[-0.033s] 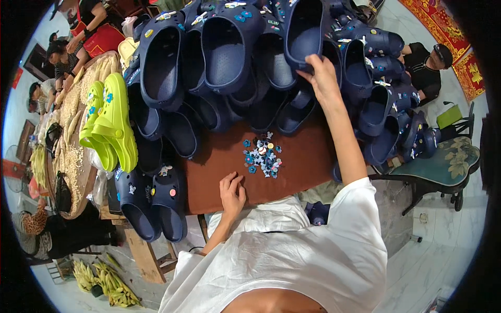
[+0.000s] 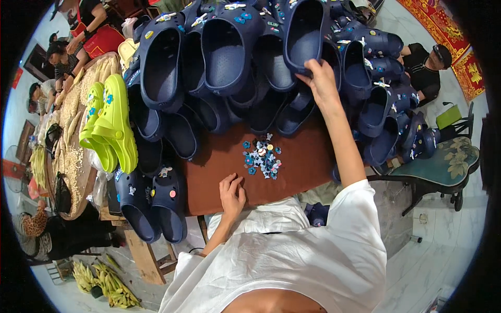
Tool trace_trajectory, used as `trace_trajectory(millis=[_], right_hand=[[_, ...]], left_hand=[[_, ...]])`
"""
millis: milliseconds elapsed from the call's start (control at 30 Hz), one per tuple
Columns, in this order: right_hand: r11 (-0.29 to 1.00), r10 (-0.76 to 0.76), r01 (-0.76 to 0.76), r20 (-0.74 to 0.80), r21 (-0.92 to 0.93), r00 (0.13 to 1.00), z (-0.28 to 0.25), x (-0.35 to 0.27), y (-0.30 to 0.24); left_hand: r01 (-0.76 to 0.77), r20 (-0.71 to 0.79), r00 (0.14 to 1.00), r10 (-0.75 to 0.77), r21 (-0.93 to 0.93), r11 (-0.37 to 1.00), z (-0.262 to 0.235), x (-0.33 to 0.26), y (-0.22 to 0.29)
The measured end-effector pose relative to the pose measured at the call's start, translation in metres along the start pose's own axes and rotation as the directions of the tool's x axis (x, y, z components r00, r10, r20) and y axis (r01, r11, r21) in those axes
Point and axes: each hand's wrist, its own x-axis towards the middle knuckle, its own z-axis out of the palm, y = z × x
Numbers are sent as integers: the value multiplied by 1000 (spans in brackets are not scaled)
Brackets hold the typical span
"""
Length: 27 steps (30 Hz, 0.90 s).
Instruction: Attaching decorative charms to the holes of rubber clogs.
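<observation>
My right hand (image 2: 322,83) reaches up to a navy clog (image 2: 304,37) on top of the pile and pinches its heel edge between thumb and fingers. The clog's opening is turned toward me. My left hand (image 2: 231,195) rests at the near edge of the brown tabletop (image 2: 214,172), fingers loosely bent and a little apart, holding nothing. Between the hands and the pile lies a small heap of shoe charms (image 2: 265,159), blue flowers and white and pale pieces among them. Many navy clogs (image 2: 224,55) with charms on their uppers are stacked across the far side.
Lime-green clogs (image 2: 116,122) stand at the left, above a navy pair (image 2: 168,203). Farther left is a long table (image 2: 78,182) strewn with kernels, with people around it. Another person (image 2: 425,68) sits beyond the right end. A green chair (image 2: 438,161) stands at right.
My right hand and the clog heel in its grip have come very slightly down toward me. The left hand has stayed in place.
</observation>
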Motion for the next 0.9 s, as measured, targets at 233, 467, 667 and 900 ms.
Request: trace_trajectory(millis=[233, 467, 667, 900], right_hand=[[995, -84, 82, -32, -60, 996, -19, -62, 25], [996, 88, -89, 44, 29, 995, -62, -194, 46], [961, 259, -266, 84, 78, 962, -113, -301, 82], [867, 472, -479, 81, 141, 878, -149, -367, 111]], left_hand=[[-22, 0, 1000, 22, 6, 1000, 0, -1, -2], [-27, 5, 1000, 27, -21, 999, 1, 4, -2], [2, 19, 1000, -1, -26, 1000, 2, 1, -3], [-27, 13, 1000, 27, -10, 1000, 3, -2, -3]])
